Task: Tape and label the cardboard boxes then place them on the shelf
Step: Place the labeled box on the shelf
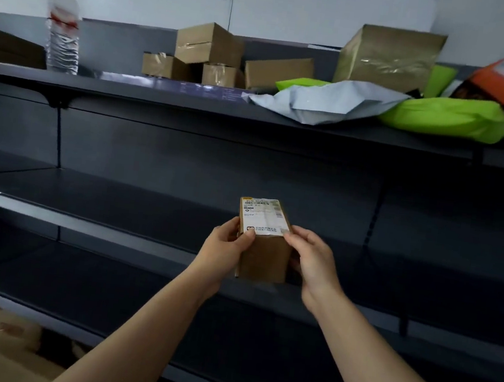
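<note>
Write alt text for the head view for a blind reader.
A person's left hand and right hand hold a small brown cardboard box with a white printed label on top, in front of a dark grey metal shelf unit. Its top shelf carries taped cardboard boxes, a clear plastic water bottle, a grey mailer bag and green mailer bags.

Dim light is falling from above, brightening the white wall (296, 10) and the top shelf (130, 90), while the lower shelf (117, 207) is sinking into deep shadow. Tape (384, 64) on the large box (396, 47) is catching faint glare. The water bottle (63, 28) at the top shelf's left end is smearing with blur, and shelf edges are bowing toward the corners. The label (265, 216) on the small box (265, 258) is showing too soft to read.
</note>
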Demonstrator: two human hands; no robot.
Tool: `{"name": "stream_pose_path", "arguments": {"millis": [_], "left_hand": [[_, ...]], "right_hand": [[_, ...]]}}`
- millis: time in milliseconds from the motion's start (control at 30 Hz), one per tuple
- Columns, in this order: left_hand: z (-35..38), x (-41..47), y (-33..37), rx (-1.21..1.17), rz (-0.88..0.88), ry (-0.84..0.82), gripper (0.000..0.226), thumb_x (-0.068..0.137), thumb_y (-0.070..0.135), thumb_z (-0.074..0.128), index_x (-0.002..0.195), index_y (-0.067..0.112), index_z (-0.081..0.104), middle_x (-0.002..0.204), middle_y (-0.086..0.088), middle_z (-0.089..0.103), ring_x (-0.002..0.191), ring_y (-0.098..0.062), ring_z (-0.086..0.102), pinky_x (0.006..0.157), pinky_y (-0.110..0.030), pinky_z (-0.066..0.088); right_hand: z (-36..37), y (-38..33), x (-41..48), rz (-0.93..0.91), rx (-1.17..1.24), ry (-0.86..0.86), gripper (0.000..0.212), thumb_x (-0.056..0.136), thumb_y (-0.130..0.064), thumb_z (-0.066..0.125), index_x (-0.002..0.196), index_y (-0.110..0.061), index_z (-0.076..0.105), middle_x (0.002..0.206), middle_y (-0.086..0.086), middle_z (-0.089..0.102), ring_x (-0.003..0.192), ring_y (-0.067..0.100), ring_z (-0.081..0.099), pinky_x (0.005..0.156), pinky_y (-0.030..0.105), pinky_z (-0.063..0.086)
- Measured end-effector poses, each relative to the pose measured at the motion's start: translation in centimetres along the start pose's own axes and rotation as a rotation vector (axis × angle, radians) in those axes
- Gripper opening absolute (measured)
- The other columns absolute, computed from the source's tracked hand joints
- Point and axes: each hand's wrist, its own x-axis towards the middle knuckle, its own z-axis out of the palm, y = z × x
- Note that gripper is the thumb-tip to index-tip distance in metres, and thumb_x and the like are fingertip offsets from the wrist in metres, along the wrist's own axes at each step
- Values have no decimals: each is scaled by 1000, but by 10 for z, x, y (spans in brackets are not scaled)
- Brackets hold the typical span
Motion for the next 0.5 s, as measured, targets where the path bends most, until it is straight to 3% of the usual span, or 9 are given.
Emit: {"name": "stream_pose_path", "arguments": {"millis": [67,233,433,500], "left_hand": [[16,8,0,-20,-8,-19,23,99,24,53,121,31,55,107,13,66,96,-4,62,67,-14,48],[45,39,-7,-51,-38,-71,17,98,22,56,113,28,56,99,13,66,87,1,63,60,-9,49],[68,74,-20,-67,-81,-181,32,99,27,53,131,21,55,114,6,68,101,-10,65,82,-25,53],[75,85,-23,-69,-87,-223,34,100,28,51,133,21,54,113,6,67,101,-10,63,80,-24,53]], "right_hand": [[-13,-3,5,-1,17,42,10,89,-18,68,97,-24,70,101,-2,73,95,12,66,76,26,51],[-37,-3,24,0,41,154,10,89,-17,69,93,-25,71,100,-2,73,93,12,66,71,25,50],[-54,0,49,7,55,278,27,87,-17,71,114,-16,70,106,3,71,95,15,66,67,26,48],[-61,3,57,12,54,317,30,87,-17,71,116,-16,68,108,3,70,99,17,65,72,29,49]]}}
